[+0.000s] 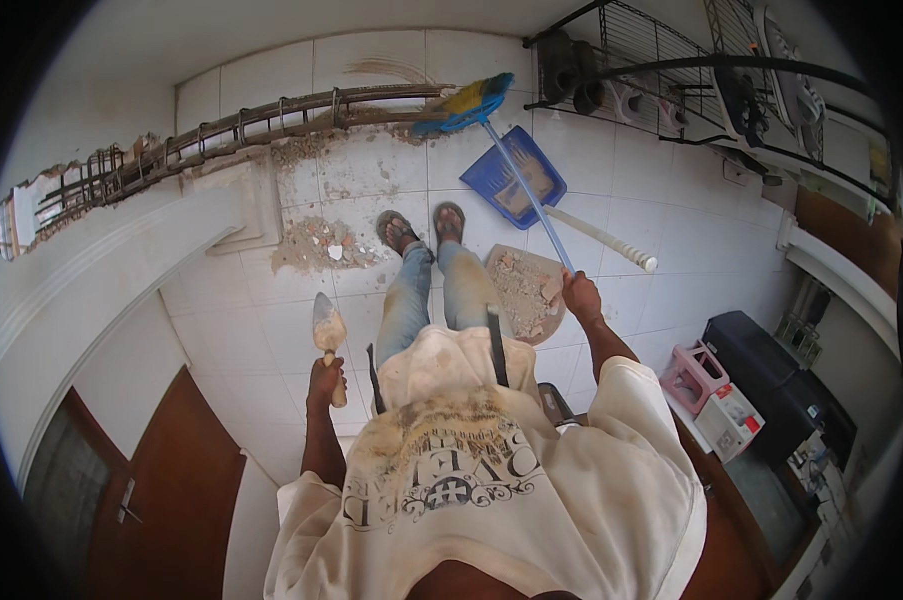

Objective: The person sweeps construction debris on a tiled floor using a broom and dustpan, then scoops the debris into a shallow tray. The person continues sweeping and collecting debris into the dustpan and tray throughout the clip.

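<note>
My left hand is closed around the wooden handle of a trowel, its dusty blade pointing away from me. My right hand grips the light-blue pole of a broom. The broom's yellow and blue bristles rest at the far side, near a steel rebar cage. Under the pole lies a blue dustpan with a white handle and some dust in it. Close to my feet, a shallow tub holds grey rubble. A heap of broken mortar and tile bits lies on the floor to the left.
A black wire rack with several shoes stands at the far right. Nearer on the right are a pink stool, a white box and a black case. Brown doors stand at the left. Dust is scattered over the white floor tiles.
</note>
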Motion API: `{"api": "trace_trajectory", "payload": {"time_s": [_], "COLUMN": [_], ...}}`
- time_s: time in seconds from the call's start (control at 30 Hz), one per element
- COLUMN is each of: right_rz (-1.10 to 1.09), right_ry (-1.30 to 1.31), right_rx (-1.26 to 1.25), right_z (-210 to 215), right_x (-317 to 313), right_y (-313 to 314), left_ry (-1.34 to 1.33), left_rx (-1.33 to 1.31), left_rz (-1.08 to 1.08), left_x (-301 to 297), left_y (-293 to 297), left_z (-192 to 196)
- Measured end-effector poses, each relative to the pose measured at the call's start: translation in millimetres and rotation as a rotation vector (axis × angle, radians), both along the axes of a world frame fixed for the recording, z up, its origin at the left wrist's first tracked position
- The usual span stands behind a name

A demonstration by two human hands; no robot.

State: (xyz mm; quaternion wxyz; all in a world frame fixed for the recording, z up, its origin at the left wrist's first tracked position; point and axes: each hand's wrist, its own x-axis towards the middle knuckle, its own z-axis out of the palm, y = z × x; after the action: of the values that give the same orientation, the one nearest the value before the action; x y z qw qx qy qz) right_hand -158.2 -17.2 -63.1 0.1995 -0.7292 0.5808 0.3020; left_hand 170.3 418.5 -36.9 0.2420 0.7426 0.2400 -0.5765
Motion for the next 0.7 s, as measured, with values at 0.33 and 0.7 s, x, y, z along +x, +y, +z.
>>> {"api": "trace_trajectory", "payload": {"time_s": [0.33, 0.7], "right_rz": [-0.046, -0.079], "right_ry": [-0.049, -0.33], "right_rx": [-0.074, -0.32], "right_z": [-58.4, -82.0], "right_x": [-82.8, -65.9], "right_y": [24.2, 10.4], "left_ry": [0.042, 0.185], "left_rx": [0.111, 0.06], "left_rz": [0.055, -0.177], "left_x": [-64.9, -95.4], "left_y": [46.3, 13.2], "left_z": [-10.5, -24.5]}}
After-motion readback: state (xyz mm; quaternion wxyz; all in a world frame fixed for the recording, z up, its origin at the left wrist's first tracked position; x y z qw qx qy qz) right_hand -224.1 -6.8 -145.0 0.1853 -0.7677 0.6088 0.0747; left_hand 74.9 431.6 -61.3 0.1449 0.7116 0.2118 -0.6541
